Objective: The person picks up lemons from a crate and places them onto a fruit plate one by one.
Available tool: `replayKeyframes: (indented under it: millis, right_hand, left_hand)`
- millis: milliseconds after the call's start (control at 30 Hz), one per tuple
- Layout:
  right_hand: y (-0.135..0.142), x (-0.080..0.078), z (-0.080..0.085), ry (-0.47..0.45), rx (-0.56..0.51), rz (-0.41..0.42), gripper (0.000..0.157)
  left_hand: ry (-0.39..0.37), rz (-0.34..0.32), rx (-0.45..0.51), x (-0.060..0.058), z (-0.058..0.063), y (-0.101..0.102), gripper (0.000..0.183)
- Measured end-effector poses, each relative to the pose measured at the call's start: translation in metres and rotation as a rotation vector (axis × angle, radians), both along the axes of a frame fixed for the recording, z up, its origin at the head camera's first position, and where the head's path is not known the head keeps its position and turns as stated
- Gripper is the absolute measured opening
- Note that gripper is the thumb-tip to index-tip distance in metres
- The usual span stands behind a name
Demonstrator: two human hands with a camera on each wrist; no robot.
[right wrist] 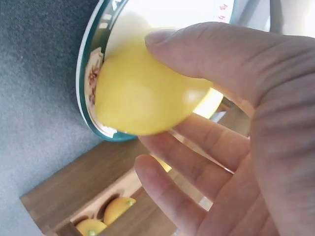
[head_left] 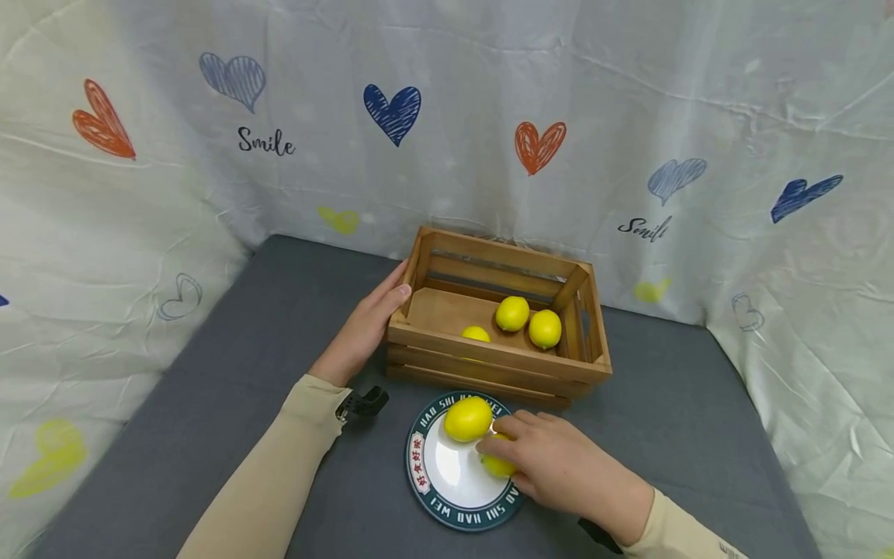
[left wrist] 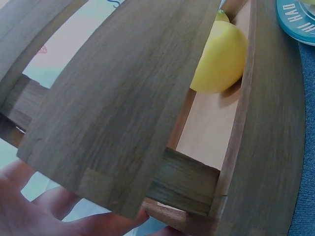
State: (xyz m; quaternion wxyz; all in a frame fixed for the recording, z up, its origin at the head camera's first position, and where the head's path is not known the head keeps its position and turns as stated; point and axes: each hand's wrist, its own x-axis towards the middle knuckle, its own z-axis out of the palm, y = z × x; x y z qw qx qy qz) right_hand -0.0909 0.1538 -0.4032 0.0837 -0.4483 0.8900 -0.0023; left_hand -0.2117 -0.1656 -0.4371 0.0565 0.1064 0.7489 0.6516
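My left hand (head_left: 365, 324) grips the left end of a wooden crate (head_left: 447, 374), the thumb over its rim; in the left wrist view, the fingers (left wrist: 59, 201) reach around the slats. My right hand (head_left: 569, 464) holds a yellow lemon (right wrist: 147, 93) between thumb and fingers, over the right side of a white plate (head_left: 466, 519) with a green lettered rim. Another lemon (head_left: 468, 419) lies on that plate, just left of the held one. Inside the crate are three lemons: two (head_left: 512, 314) toward the right, and one (head_left: 476, 334) partly hidden behind the front slats.
Both crate and plate stand on a grey cloth-covered table (head_left: 265, 349), the plate in front of the crate. A pale curtain (head_left: 461, 70) printed with hearts hangs behind and along the sides. Dark bands (head_left: 362, 404) circle the wrists.
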Motion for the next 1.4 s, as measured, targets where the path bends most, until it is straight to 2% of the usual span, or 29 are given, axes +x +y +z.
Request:
replayKeyframes:
  millis: [233, 367, 667, 833, 933, 1133, 1267, 1400]
  right_hand:
    - [-0.004, -0.009, 0.013, -0.020, 0.011, -0.005, 0.050]
    - [-0.005, -0.013, 0.027, -0.031, 0.017, -0.021, 0.050]
    - [-0.005, -0.033, 0.085, 0.057, -0.038, 0.028, 0.050]
    - [-0.007, -0.053, 0.116, 0.117, -0.084, 0.022, 0.050]
    - [-0.010, -0.069, 0.128, 0.139, -0.096, 0.010, 0.047]
    - [-0.020, -0.106, 0.132, 0.067, -0.041, -0.090, 0.041]
    - [-0.023, -0.130, 0.123, 0.019, 0.031, -0.148, 0.043]
    - [-0.022, -0.150, 0.112, 0.000, 0.090, -0.160, 0.042]
  left_hand:
    - [-0.008, 0.020, 0.001, 0.000, -0.001, -0.005, 0.063]
    - [-0.009, 0.017, 0.003, -0.002, -0.003, -0.006, 0.065]
    - [-0.005, 0.009, 0.018, -0.002, -0.003, -0.004, 0.062]
    - [-0.013, 0.007, 0.024, -0.002, -0.003, -0.004, 0.063]
    - [-0.015, 0.008, 0.022, -0.002, -0.002, -0.005, 0.063]
    - [-0.015, 0.012, 0.015, -0.001, 0.000, -0.006, 0.064]
    - [-0.028, 0.002, 0.010, 0.001, 0.001, -0.006, 0.063]
    - [-0.040, -0.001, 0.009, 0.001, 0.000, -0.004, 0.062]
